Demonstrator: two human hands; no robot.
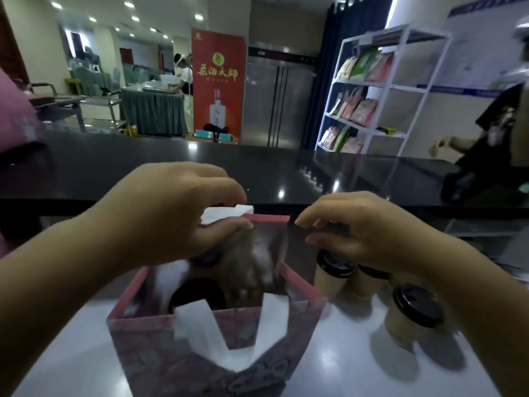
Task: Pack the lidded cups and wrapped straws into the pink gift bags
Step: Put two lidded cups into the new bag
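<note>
Head view: the left hand pinches the far rim of an open pink gift bag on a white table, with 1 black-lidded cup inside. The right hand hovers with fingers curled together above 3 lidded cups just right of the bag; whether it grips anything cannot be told.

Beyond a dark glossy counter stand a red banner, steel fridge and white shelving.
</note>
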